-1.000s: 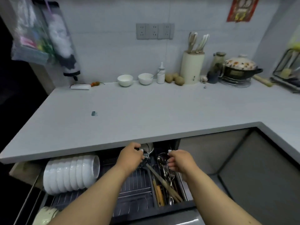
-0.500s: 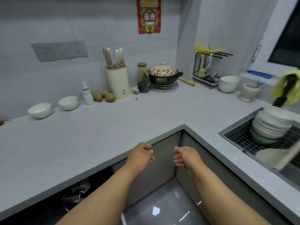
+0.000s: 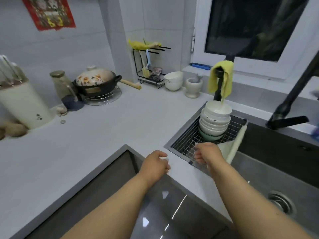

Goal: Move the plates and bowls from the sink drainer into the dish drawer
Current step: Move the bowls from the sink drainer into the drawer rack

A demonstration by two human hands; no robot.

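White bowls (image 3: 214,121) stand in a tall nested stack, with a pale green bowl (image 3: 209,136) at the bottom, at the far end of a wire sink drainer (image 3: 186,144) set into the left part of the sink (image 3: 276,166). A flat white plate (image 3: 226,147) lies in the drainer just in front of the stack, partly hidden by the right hand (image 3: 207,153). That hand hovers palm down over the near end of the drainer, fingers loosely curled and empty; whether it touches the plate or the wire cannot be told. The left hand (image 3: 155,163) hangs over the edge of the grey countertop (image 3: 103,135) beside the sink, fingers half curled, holding nothing. Both bare forearms reach in from the bottom of the view. A yellow cloth (image 3: 220,78) drapes over a black tap behind the bowls. The dish drawer is out of view.
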